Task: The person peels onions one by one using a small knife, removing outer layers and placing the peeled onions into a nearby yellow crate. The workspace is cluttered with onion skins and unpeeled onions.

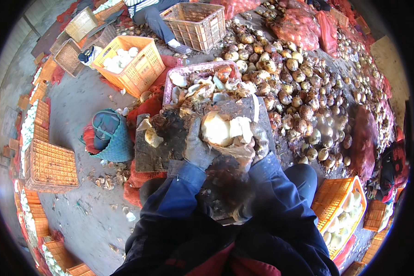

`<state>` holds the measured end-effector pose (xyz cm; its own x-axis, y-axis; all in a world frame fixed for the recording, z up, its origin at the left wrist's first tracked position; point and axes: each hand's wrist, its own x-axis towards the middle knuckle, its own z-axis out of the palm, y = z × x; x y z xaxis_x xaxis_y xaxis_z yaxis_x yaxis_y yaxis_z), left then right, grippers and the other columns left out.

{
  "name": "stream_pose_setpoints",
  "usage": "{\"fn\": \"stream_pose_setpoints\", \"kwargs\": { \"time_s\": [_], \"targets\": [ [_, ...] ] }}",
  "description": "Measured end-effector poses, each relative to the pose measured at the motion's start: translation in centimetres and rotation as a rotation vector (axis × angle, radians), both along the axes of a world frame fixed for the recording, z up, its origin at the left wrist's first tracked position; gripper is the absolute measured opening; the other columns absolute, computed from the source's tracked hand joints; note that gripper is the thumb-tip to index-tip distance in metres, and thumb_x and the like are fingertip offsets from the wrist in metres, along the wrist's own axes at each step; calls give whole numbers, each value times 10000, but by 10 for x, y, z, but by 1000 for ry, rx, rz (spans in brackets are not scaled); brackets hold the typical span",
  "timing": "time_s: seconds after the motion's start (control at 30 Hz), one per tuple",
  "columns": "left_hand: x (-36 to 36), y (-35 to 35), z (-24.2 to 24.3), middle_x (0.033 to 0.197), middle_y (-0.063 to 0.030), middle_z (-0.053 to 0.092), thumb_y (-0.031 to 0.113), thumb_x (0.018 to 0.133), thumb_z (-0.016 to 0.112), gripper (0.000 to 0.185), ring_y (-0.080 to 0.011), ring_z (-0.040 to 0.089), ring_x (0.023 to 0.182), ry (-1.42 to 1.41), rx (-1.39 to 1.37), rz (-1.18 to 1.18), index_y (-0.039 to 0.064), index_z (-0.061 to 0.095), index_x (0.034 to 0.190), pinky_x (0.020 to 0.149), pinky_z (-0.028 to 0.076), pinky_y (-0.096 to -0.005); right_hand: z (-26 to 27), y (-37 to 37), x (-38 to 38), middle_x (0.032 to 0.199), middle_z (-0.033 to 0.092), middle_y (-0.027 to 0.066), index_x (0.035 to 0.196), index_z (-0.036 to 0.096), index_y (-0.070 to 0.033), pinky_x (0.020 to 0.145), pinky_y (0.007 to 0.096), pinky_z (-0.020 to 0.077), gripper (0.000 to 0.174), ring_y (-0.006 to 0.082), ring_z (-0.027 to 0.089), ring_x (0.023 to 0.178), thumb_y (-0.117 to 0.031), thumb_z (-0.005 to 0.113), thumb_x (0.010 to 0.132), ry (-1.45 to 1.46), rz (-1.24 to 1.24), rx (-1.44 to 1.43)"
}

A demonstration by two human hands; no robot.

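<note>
A large onion (216, 129), partly peeled with its pale flesh bare, is held over a dark, dirty board (172, 151). My left hand (198, 146), in a soiled glove, grips its left side. At its right side my right hand (259, 141), also gloved, grips it and loose skin that hangs below. A piece of onion peel (154, 138) lies on the board's left part. Just beyond the board stands a pinkish plastic crate (168, 81) heaped with onion skins (207, 88). Whether a knife is in either hand cannot be told.
Unpeeled onions (296, 89) cover the floor at the right. A yellow crate (141, 70) of peeled onions stands at the upper left, an orange crate (331, 196) of them at the lower right. A teal woven basket (119, 145) is at the left. Another person's leg (158, 24) shows at the top.
</note>
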<state>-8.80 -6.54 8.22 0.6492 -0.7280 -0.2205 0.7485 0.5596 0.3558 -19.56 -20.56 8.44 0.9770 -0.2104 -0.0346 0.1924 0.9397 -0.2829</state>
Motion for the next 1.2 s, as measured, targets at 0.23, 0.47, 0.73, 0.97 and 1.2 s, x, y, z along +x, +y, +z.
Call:
{"fn": "stream_pose_setpoints", "kwargs": {
  "time_s": [0.23,0.47,0.73,0.97,1.2],
  "targets": [
    [-1,-1,-6,1260,-132,651,512,1007,460,586,-286,628,1154,-152,118,176,35,564,1331,1025,504,-447,-18,13,-1,1133,635,159,1192,566,77,951,341,519,405,251,638,1018,-227,616,929,-16,-139,17],
    [-3,11,-25,1334,-150,599,541,980,471,666,-304,603,1195,-202,-78,16,15,512,1386,1029,501,-466,20,19,12,967,619,126,1105,593,47,781,325,516,325,201,605,846,-222,637,929,-6,-89,-33],
    [-21,-1,-2,1314,-133,609,459,1022,489,543,-270,597,1196,-79,-42,-34,32,521,1355,1034,496,-445,126,-11,8,735,603,44,1050,639,-14,567,285,468,245,137,562,631,-228,647,933,-127,-161,-269],
    [-5,4,-3,1256,-125,630,474,1045,434,542,-262,616,1154,-162,-198,29,41,516,1361,1005,513,-406,104,-106,50,725,654,47,1118,642,-39,411,272,435,302,116,555,513,-292,646,954,588,-365,-1668],
    [10,6,-19,1220,-131,632,407,1045,482,465,-252,626,1127,-423,154,171,41,519,1329,989,524,-402,-6,-10,2,762,682,26,1375,541,-110,410,251,439,423,116,561,469,-338,563,1020,433,36,-624]
  ]
}}
